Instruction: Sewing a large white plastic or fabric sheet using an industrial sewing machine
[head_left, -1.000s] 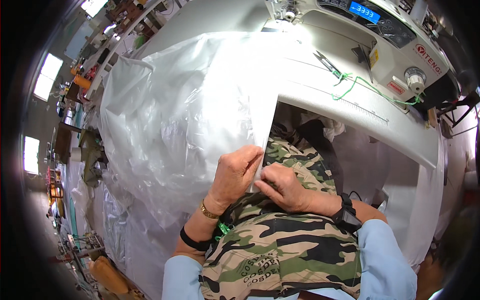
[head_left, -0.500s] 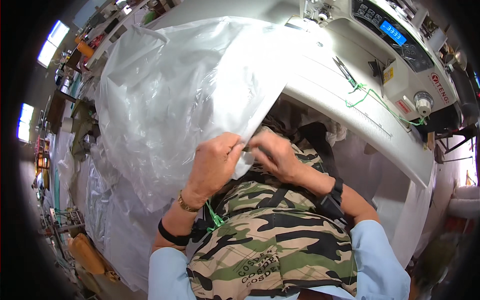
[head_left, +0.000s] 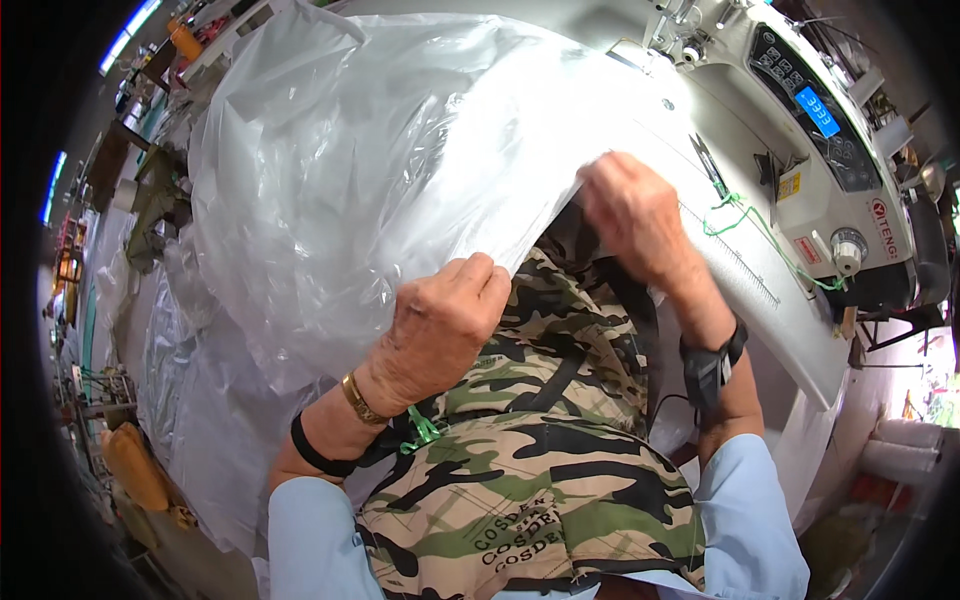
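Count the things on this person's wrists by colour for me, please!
Gold bracelet: 1
Black band on the left wrist: 1
Black watch on the right wrist: 1
Total: 3

Clear glossy plastic sheet [head_left: 370, 170]; beneath it, green-brown-black camouflage cloth apron [head_left: 540, 480]; green thread [head_left: 745, 225] on the white sewing machine [head_left: 800, 190].

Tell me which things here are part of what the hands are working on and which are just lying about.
In hand:
clear plastic sheet, its edge gripped by both hands
left hand
right hand
sewing machine table, which the sheet lies over

Lying about:
green thread on the table
sewing machine
orange bottle, far left
white rolls, lower right
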